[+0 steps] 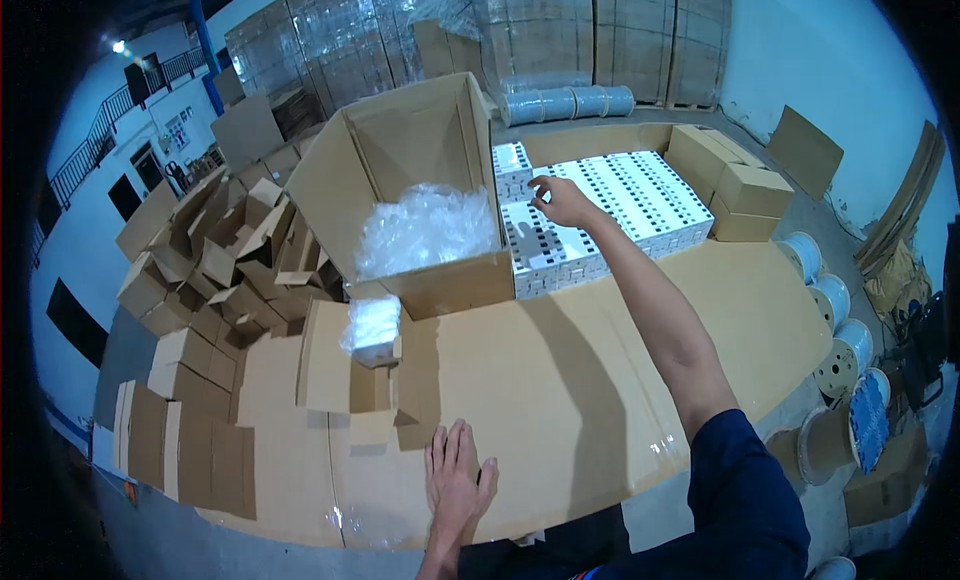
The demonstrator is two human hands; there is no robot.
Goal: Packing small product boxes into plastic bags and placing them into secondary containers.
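Warehouse floor, stacked wrapped pallets at the back wall, work carried out on a cardboard-covered table.

Right hand: arm fully extended, fingers spread and curled down onto the top of a block of small white boxes laid in rows at the far side of the table. Fingertips touch the near-left corner of that block. No box is lifted clear; whether one is pinched between the fingers I cannot tell.

Left hand: flat on the table near its front edge, fingers released and together, holding nothing, bracing my lean.

Outward from the right hand: a large open carton stands just left of the white boxes, touching them, with crumpled clear plastic film inside. Brown closed cartons sit at the right end of the block. Nearer me, a small folded carton carries a plastic-wrapped white item. Left of the table lies a loose heap of empty small cartons. Cable reels stand on the floor to the right.

Risk assessment: reach is at full stretch, so grip on a box would be shallow; a drag across the rows could dislodge neighbouring boxes. The carton's raised flap stands close to my wrist and could snag on withdrawal.
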